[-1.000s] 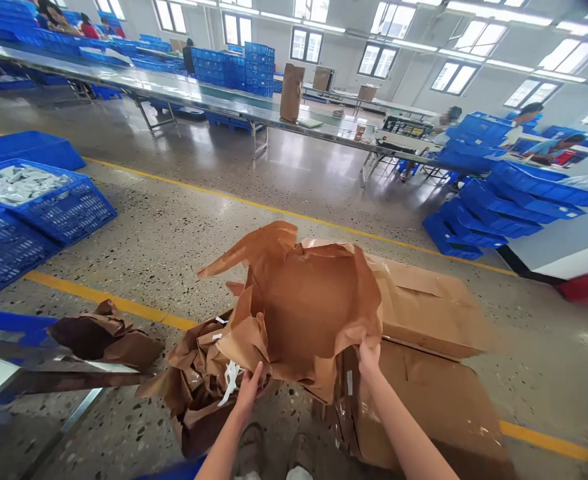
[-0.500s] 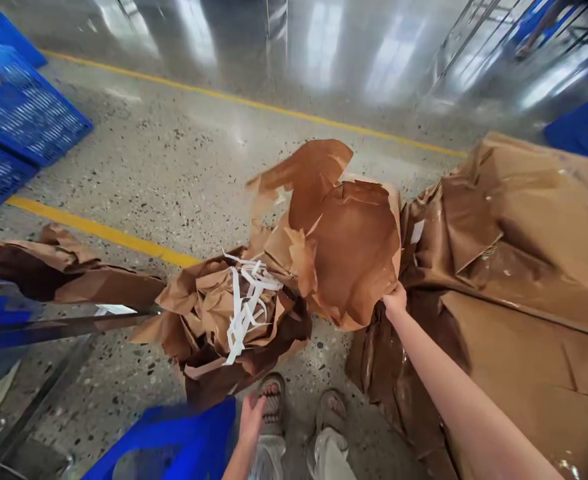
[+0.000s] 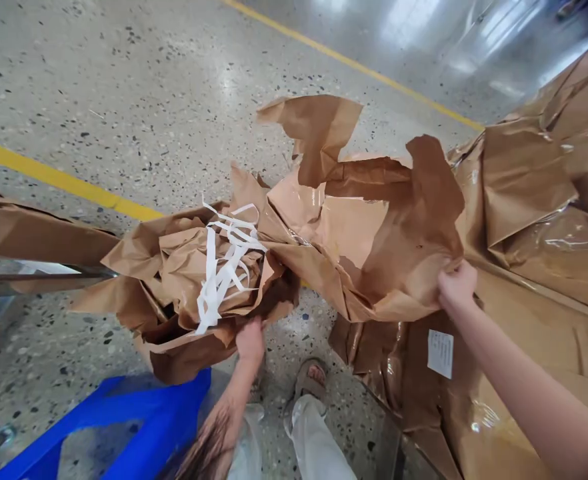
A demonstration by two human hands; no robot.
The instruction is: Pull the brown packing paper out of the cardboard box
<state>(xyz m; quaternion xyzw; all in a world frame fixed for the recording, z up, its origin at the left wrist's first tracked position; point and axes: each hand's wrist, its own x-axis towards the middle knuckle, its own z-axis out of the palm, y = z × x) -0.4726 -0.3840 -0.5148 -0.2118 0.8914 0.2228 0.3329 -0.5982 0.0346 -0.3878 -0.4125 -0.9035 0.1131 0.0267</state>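
Note:
My right hand (image 3: 458, 285) is closed on the edge of a large torn brown paper bag (image 3: 399, 260), whose ragged mouth gapes upward and shows a paler inside. Left of it stands a second brown paper bag (image 3: 174, 353), stuffed with crumpled brown paper (image 3: 184, 257). White paper strips (image 3: 224, 267) lie tangled on top of that filling. My left hand (image 3: 251, 340) grips the near rim of this stuffed bag, its fingertips hidden behind the paper. The two bags touch each other in the middle.
Large packs wrapped in brown paper and clear film (image 3: 539, 280) fill the right side, one with a white label (image 3: 440, 353). A blue plastic crate (image 3: 139, 407) is at the lower left. Folded brown paper (image 3: 34, 230) lies over a metal bar (image 3: 39, 285). Yellow lines (image 3: 64, 180) cross the speckled floor.
My left hand has moved up from near my foot and taken hold of the stuffed bag's rim. My right hand has pulled the torn bag's edge rightward, widening it. The view has shifted.

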